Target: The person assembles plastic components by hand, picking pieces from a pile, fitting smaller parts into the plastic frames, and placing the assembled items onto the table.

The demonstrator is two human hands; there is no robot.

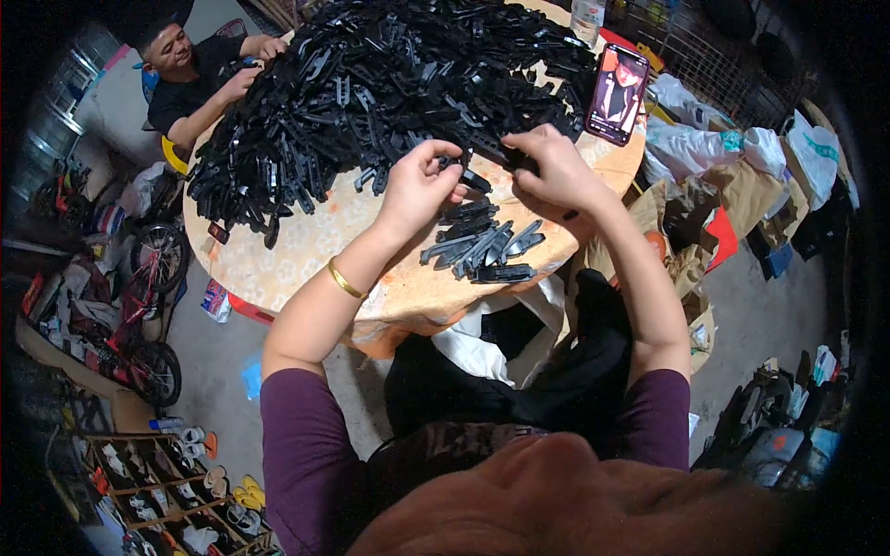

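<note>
A large heap of narrow black plastic parts [371,102] covers the far side of the round table. Near its front edge, my left hand [419,188] is closed, thumb and fingers pinching a small black plastic part [475,180]. My right hand [559,170] is bent inward beside it, thumb and forefinger closed around the end of a dark part that blends into the heap behind. Just below and between both hands lies a smaller group of black parts [482,246], set roughly side by side on the patterned tablecloth [311,246].
A phone [617,95] with a lit screen stands at the table's right edge, near a clear bottle [587,20]. Across at the far left, another person [190,79] handles the heap. Bags [705,148] crowd the right side; a bicycle [148,306] and shoe rack [167,491] stand left.
</note>
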